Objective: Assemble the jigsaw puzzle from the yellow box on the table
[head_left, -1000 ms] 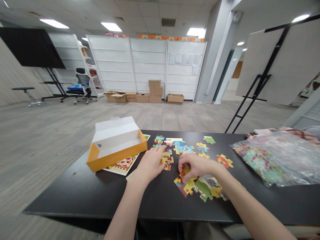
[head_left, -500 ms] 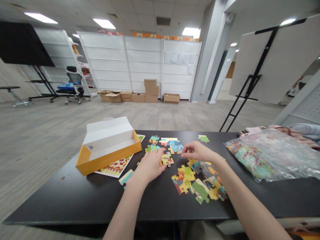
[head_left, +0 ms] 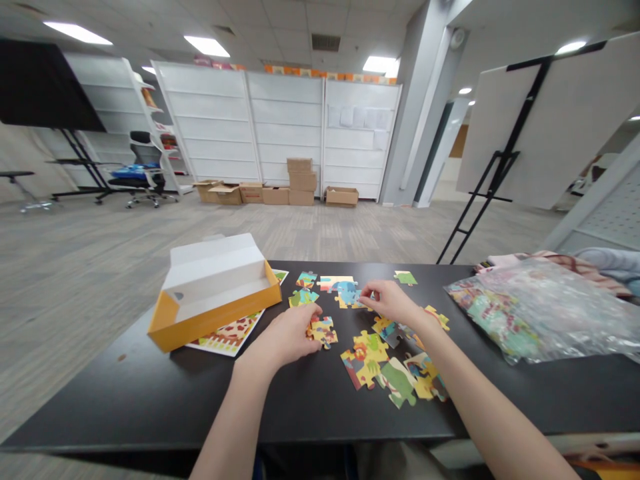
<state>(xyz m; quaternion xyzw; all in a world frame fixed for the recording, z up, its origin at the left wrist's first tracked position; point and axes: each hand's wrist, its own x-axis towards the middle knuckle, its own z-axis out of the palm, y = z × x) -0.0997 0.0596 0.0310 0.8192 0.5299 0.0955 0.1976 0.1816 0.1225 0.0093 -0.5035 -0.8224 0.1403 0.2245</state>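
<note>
My left hand (head_left: 286,339) is closed on the left side of a small yellow joined section of jigsaw puzzle pieces (head_left: 325,333), with thumb and fingers around its edge. Its fingers cover part of that section. My right hand (head_left: 393,299) makes a pinch at the right edge of a blue section with an elephant picture (head_left: 346,293); a sliver of puzzle piece shows by the fingertips, mostly hidden. Left of the blue section lie a green-and-teal piece (head_left: 303,297) and a teal piece with orange (head_left: 306,279). Toward me is a larger yellow section (head_left: 369,353) beside a green piece (head_left: 397,381).
An open yellow box (head_left: 220,320) rests partly on a printed picture sheet (head_left: 233,335) at the left. A clear plastic bag (head_left: 540,310) with colourful contents lies right, before folded cloths. One green piece (head_left: 405,277) sits near the black table's (head_left: 200,407) far edge.
My left hand has drawn the yellow section left and toward me, away from the blue section. My right hand has shifted slightly away from me, up to the blue section's edge.
</note>
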